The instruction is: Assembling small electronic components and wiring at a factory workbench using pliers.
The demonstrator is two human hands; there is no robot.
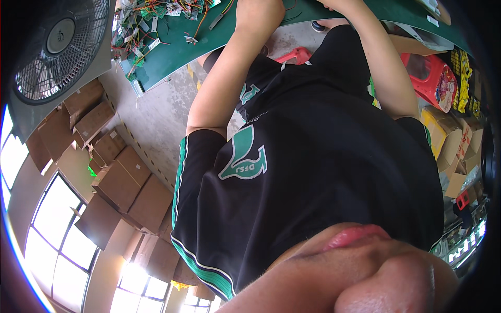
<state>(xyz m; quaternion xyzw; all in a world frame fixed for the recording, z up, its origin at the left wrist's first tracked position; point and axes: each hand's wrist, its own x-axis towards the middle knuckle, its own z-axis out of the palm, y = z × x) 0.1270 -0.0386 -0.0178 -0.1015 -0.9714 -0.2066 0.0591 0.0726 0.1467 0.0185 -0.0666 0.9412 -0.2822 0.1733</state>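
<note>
My left hand [261, 11] is at the upper edge of the view, over the green tabletop [172, 57]. Its fingers are cut off, so what they do is hidden. Beside it a thin dark red wire [295, 16] curves over the tabletop. Farther right, only part of my right hand [336, 4] shows; its visible fingers are curled in, and whatever they hold is out of sight. Left of my left hand lies a heap of small circuit boards [151, 26] with red, yellow and black wires. One small wired board [191, 39] sits apart from the heap.
A grey fan [60, 47] stands at the far left. Cardboard boxes [122, 177] are stacked along the windowed wall, with more open boxes [459, 146] at the right. A red plastic moulded part [430, 78] lies near the table's right side. Another red object [297, 55] is under the table.
</note>
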